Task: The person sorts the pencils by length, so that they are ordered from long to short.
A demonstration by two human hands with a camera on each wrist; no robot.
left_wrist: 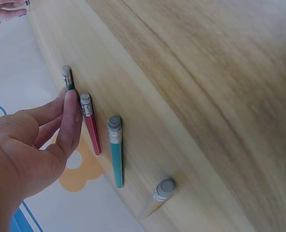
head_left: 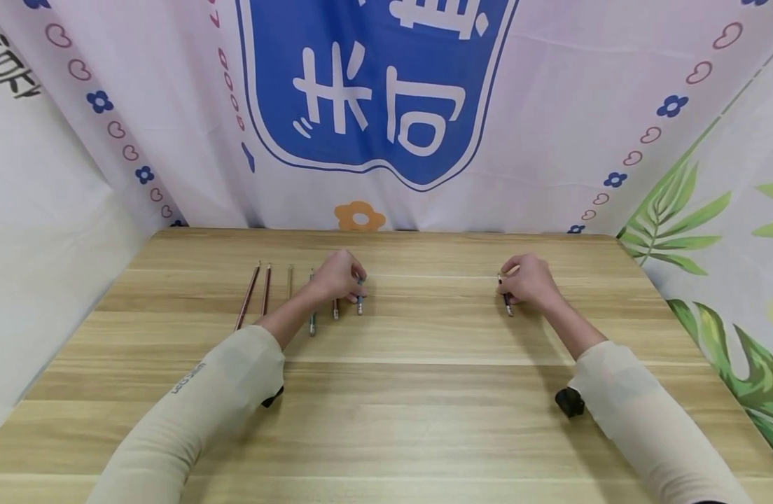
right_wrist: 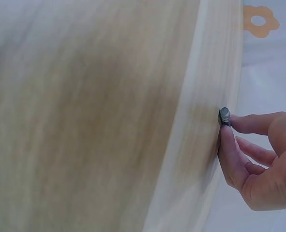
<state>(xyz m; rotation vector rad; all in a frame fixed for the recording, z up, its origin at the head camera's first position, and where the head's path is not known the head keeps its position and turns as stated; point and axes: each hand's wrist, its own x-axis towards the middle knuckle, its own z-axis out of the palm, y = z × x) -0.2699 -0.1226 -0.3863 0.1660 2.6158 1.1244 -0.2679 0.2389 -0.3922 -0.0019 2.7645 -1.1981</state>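
Note:
My left hand (head_left: 339, 276) pinches a blue pencil (head_left: 360, 302) with an eraser end, at the right end of a row of pencils. In the left wrist view, a red pencil (left_wrist: 92, 123) lies beside the fingers, followed by a green pencil (left_wrist: 116, 162) and a wood-coloured pencil (left_wrist: 158, 195). Two dark red pencils, the outer pencil (head_left: 247, 299) and the inner pencil (head_left: 266, 288), lie farther left, partly hidden by my forearm. Well to the right, my right hand (head_left: 530, 281) holds a dark pencil (head_left: 508, 304) between thumb and fingers; its eraser end (right_wrist: 224, 115) shows in the right wrist view.
The wooden table (head_left: 424, 413) fills the lower view. A printed curtain (head_left: 191, 140) hangs along its back edge, and a leaf-patterned sheet (head_left: 739, 294) is at the right. Dark wrist devices, one on the right arm (head_left: 570, 402), show below the sleeves.

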